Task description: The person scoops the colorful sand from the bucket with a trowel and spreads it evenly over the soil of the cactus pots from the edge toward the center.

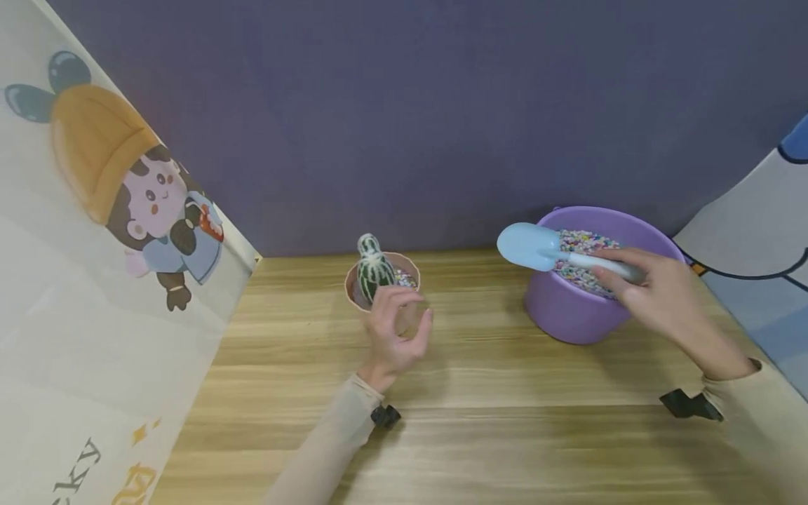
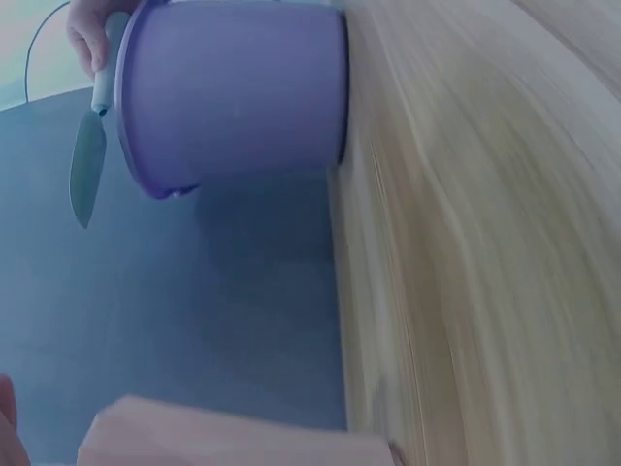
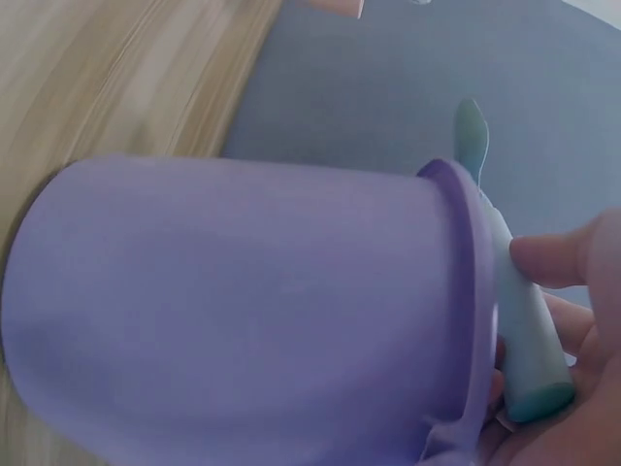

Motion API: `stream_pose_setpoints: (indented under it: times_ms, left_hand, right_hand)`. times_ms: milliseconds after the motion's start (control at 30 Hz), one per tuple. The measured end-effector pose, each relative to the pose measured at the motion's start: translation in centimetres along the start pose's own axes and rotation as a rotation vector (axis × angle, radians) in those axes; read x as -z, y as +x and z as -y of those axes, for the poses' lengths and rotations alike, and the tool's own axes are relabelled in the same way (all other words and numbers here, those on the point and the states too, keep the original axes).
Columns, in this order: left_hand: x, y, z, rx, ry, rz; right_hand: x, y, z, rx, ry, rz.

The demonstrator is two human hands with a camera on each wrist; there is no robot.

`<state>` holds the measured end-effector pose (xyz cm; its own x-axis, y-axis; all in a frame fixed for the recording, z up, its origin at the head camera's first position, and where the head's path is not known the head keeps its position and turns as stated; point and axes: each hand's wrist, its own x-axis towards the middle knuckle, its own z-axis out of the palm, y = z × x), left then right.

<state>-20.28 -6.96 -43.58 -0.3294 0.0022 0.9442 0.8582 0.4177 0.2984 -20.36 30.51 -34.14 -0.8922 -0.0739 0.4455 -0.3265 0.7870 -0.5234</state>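
My right hand (image 1: 663,294) grips the pale handle of a light-blue trowel (image 1: 529,245) above a purple bucket (image 1: 568,315). The trowel's blade reaches past the bucket's left rim. Inside the bucket lie many small multicoloured pebbles (image 1: 583,242). In the right wrist view, thumb and fingers wrap the trowel handle (image 3: 529,325) beside the rim. My left hand (image 1: 394,337) is in front of a small pinkish pot (image 1: 413,266), its fingers loosely bent, thumb apart, holding nothing. A striped green cactus (image 1: 374,270) stands in this pot with some coloured pebbles; the hand hides its lower front.
Both vessels stand on a wood-grain table (image 1: 480,421), near its back edge. Behind them rises a dark blue-grey panel (image 1: 404,126). A white wall with a cartoon figure (image 1: 158,189) is on the left, and a printed surface (image 1: 757,217) on the right.
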Motion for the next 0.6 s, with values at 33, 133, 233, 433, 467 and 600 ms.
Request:
stream_pose_setpoints:
  times_ms: [33, 133, 233, 433, 467, 600]
  left_hand:
    - [-0.3, 0.1, -0.1, 0.003, -0.001, 0.017]
    - [-1.3, 0.2, -0.3, 0.028, -0.002, 0.073]
    - [-2.2, 0.3, -0.5, 0.065, -0.018, 0.121]
    - [-3.9, 0.4, -0.7, 0.153, -0.081, 0.189]
    - [-4.1, 0.4, -0.7, 0.164, -0.087, 0.198]
    - [-5.2, 0.6, -0.9, 0.213, -0.103, 0.262]
  right_hand:
    - [0.2, -0.1, -0.2, -0.011, -0.003, -0.002]
    - [0.6, -0.3, -0.5, -0.032, -0.005, -0.007]
    - [0.9, -0.5, -0.9, -0.049, 0.016, -0.020]
    - [1.8, -0.7, -1.9, -0.086, -0.003, -0.015]
    - [2.0, -0.7, -2.2, -0.091, -0.010, -0.011]
    - [2.6, -0.8, -3.0, -0.105, -0.012, -0.026]
